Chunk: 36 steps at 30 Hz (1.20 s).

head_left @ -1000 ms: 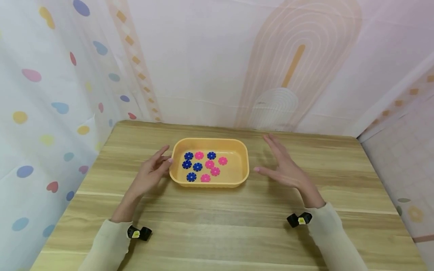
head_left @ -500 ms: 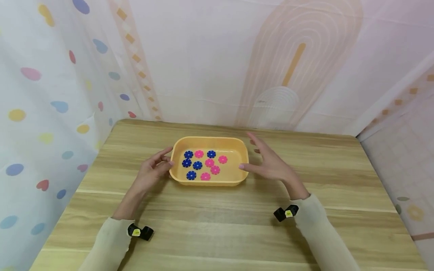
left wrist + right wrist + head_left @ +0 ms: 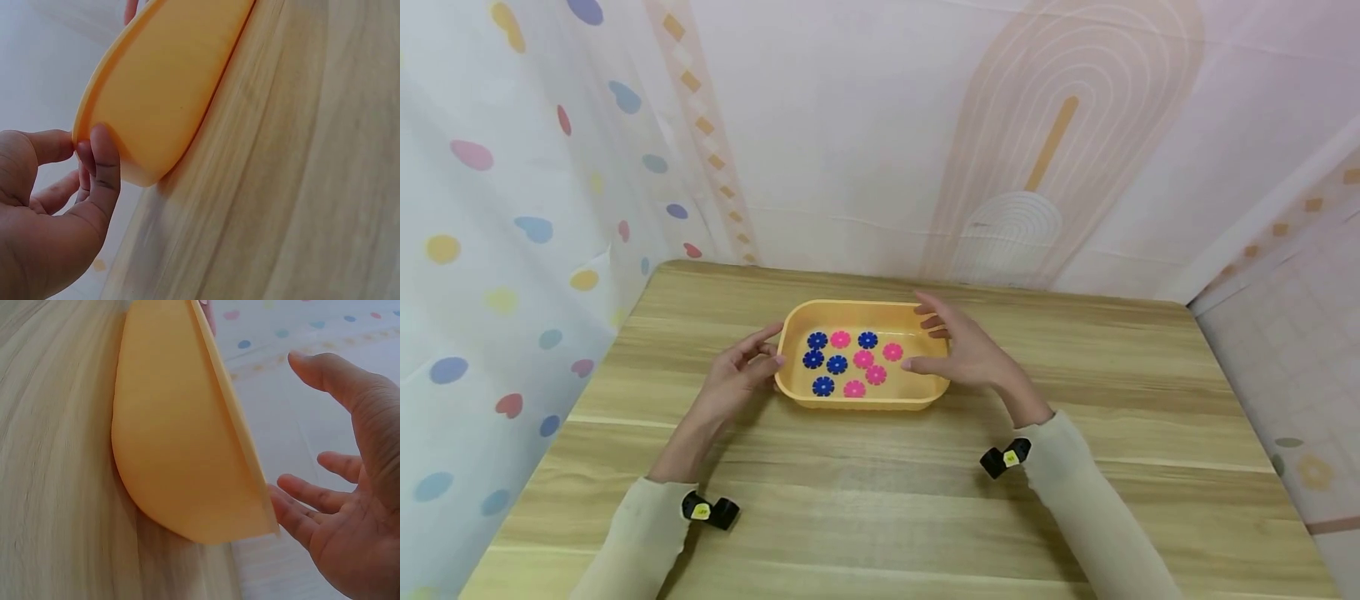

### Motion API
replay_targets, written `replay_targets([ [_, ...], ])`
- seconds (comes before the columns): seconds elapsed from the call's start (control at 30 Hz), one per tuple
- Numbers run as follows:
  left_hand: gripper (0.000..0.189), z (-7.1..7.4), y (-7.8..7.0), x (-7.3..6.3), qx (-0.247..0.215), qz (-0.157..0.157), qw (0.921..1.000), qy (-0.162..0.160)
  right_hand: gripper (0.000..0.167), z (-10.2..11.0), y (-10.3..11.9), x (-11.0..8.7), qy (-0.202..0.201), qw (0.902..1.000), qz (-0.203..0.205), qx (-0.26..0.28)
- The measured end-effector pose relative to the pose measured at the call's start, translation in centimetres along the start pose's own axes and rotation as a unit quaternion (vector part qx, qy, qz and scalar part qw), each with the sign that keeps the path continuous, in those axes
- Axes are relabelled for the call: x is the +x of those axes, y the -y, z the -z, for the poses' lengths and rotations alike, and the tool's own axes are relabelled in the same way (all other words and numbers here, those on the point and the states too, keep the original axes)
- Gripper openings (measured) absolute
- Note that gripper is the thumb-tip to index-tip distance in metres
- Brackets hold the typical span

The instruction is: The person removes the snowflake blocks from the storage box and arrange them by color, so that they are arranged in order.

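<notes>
A shallow yellow plastic tray (image 3: 917,405) with rounded corners sits on the wooden table. Inside it lie several blue flower-shaped discs (image 3: 837,364) and several pink flower-shaped discs (image 3: 876,375), mostly toward its left half. My left hand (image 3: 737,377) pinches the tray's left rim; in the left wrist view the thumb (image 3: 53,147) is on the rim and a finger lies against the outer wall. Over the tray's right end hovers my right hand (image 3: 966,348), thumb and fingers spread apart, holding nothing. The right wrist view shows its fingers (image 3: 300,515) beside the tray's rim.
The wooden table (image 3: 865,500) runs back to a printed curtain (image 3: 850,167), and a dotted curtain (image 3: 475,292) hangs on the left. Each sleeve cuff carries a small black camera, such as the right one (image 3: 1006,457).
My right hand has moved left from beside the tray to above its right end. My left hand stays at the left rim, and the discs have not moved within the tray.
</notes>
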<state>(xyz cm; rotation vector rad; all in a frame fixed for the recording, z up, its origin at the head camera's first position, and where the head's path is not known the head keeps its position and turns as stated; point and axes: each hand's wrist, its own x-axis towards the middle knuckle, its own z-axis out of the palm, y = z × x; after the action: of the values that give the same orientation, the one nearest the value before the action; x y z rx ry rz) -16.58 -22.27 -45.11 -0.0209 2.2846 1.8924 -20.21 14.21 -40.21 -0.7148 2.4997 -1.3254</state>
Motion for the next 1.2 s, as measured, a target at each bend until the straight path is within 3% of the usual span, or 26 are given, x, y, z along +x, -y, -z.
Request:
replay_targets([
  [0.5,0.063,-0.3,-0.1,0.2,-0.036,0.023,0.9990,0.010,0.091,-3.0,1.0,2.7,0.059,0.9977,-0.032,0.012],
  [0.77,0.063,-0.5,-0.2,0.2,-0.043,0.032,0.9985,0.014,0.082,-4.5,1.2,4.0,0.056,0.9975,-0.040,-0.013],
  [1.07,0.062,-0.7,-0.3,0.3,-0.038,0.036,0.9985,0.016,0.073,-6.1,1.2,5.0,0.040,0.9958,-0.082,0.004],
  [1.2,0.061,-0.8,-0.4,0.3,-0.032,0.039,0.9986,0.018,0.067,-6.9,0.9,5.5,0.041,0.9960,-0.079,0.003],
])
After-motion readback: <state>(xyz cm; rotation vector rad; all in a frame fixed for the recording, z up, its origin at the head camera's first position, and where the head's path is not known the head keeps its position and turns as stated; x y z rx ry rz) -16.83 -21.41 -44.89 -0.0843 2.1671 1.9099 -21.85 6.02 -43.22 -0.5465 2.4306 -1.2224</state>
